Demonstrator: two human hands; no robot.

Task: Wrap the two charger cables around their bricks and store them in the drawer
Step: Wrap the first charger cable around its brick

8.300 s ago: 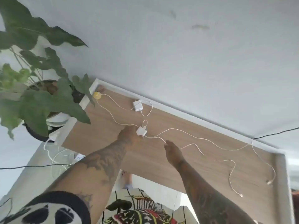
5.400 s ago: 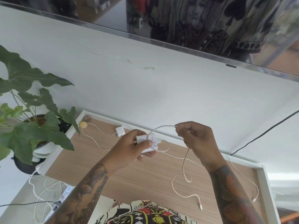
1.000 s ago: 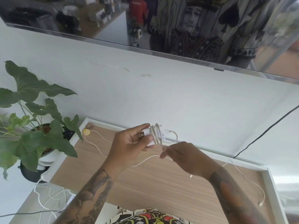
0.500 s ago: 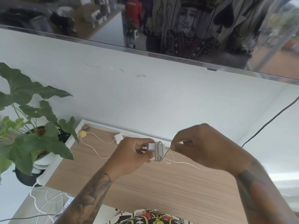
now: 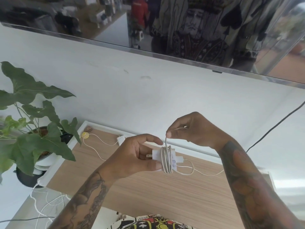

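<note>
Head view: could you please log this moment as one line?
left hand: holds brick | right hand: pulls cable up | second charger: on desk

Bare wood of the desk (image 5: pixel 165 195) lies open at lower centre, while a plant (image 5: pixel 33 138) crowds the left edge and a loose cable (image 5: pixel 99 142) crosses the far left corner.
</note>
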